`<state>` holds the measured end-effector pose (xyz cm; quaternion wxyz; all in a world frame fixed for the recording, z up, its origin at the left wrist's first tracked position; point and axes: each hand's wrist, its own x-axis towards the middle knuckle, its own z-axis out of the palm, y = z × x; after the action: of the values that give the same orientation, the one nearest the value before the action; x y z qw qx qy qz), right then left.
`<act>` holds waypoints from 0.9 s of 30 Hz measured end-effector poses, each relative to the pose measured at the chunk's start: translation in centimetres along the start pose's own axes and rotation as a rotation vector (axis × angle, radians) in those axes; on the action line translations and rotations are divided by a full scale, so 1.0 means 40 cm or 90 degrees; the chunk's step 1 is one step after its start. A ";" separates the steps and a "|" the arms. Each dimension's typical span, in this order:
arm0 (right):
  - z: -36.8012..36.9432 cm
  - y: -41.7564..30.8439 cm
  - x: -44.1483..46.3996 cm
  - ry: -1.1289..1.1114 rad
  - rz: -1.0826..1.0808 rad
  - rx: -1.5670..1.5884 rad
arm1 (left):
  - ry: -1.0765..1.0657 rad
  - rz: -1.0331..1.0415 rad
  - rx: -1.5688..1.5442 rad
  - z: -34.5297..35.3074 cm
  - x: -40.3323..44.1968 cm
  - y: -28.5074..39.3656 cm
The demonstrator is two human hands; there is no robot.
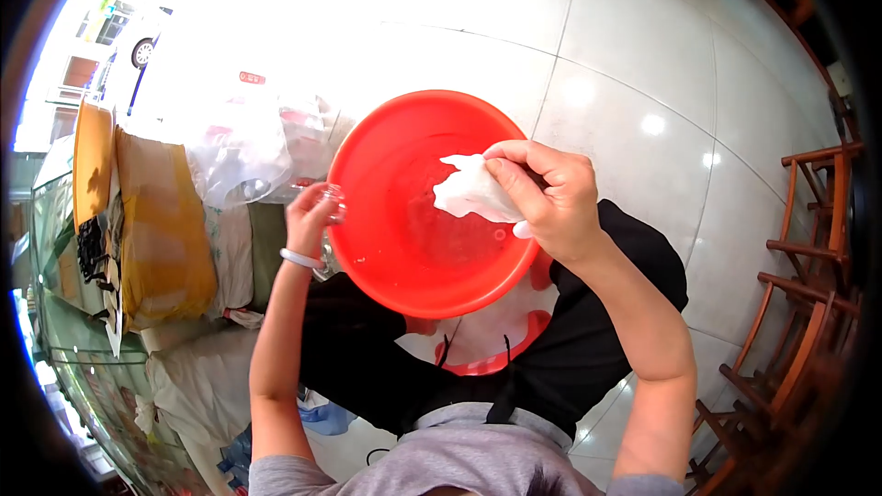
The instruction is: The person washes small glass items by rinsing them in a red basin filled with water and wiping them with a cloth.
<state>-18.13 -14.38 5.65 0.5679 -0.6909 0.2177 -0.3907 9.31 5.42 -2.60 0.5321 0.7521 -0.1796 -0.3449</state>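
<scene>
White cloth [473,191] overhangs red basin [378,184], pinched by right hand [562,202]; left hand [308,215] grips clear cup [336,205] at nine-o'clock rim; floor [634,83] spreads toward one o'clock.

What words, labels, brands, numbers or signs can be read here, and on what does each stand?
No text can be read for certain.
Small red label, on or just beyond the clear plastic bag: too small and blurred to read.
Red basin: no lettering visible.

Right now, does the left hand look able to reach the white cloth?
Probably yes: only space above the red basin separates the left hand from the white cloth in the right hand. But the left hand's grip holds a small clear object.
</scene>
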 end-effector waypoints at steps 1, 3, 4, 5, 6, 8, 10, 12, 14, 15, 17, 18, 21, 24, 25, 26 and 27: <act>0.003 -0.003 0.001 -0.007 0.000 0.005 | 0.040 0.024 0.039 -0.037 0.012 0.003; 0.010 -0.004 0.000 -0.039 0.044 -0.048 | 0.066 0.040 0.173 -0.131 0.045 -0.027; 0.015 0.001 0.000 -0.052 0.039 -0.041 | 0.083 0.042 0.274 -0.177 0.059 -0.054; 0.022 0.008 -0.002 -0.055 0.038 -0.065 | 0.076 0.043 0.424 -0.227 0.081 -0.106; 0.031 0.015 -0.001 -0.060 0.037 -0.090 | 0.068 0.038 0.572 -0.271 0.096 -0.149; 0.050 0.023 -0.001 -0.081 0.027 -0.121 | 0.001 -0.154 0.447 -0.306 0.102 -0.218; 0.071 0.041 -0.004 -0.109 0.019 -0.136 | -0.009 -0.244 0.498 -0.338 0.098 -0.311; 0.095 0.056 -0.005 -0.141 0.032 -0.173 | 0.008 -0.206 0.568 -0.366 0.101 -0.450; 0.117 0.076 -0.004 -0.165 0.041 -0.185 | -0.001 -0.158 0.581 -0.368 0.090 -0.551; 0.128 0.083 0.000 -0.178 0.046 -0.190 | 0.002 -0.192 0.552 -0.359 0.086 -0.585; 0.145 0.094 0.007 -0.203 0.057 -0.203 | 0.004 -0.238 0.513 -0.337 0.068 -0.654; 0.154 0.102 0.010 -0.214 0.060 -0.205 | 0.040 -0.157 0.559 -0.332 0.065 -0.704; 0.178 0.119 0.016 -0.233 0.051 -0.238 | 0.113 -0.118 0.568 -0.317 0.066 -0.742; 0.198 0.126 0.023 -0.242 0.021 -0.228 | 0.155 -0.122 0.541 -0.318 0.074 -0.787; 0.201 0.124 0.027 -0.249 0.025 -0.227 | 0.149 -0.122 0.543 -0.328 0.079 -0.800; 0.203 0.121 0.031 -0.244 0.035 -0.240 | 0.143 -0.122 0.545 -0.331 0.084 -0.796; 0.205 0.118 0.037 -0.239 0.029 -0.238 | 0.127 -0.160 0.518 -0.336 0.089 -0.789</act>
<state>-10.12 -11.66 1.15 0.4694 -0.8393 0.1923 -0.1955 18.28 23.91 -30.32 0.1609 0.9462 -0.1556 -0.2336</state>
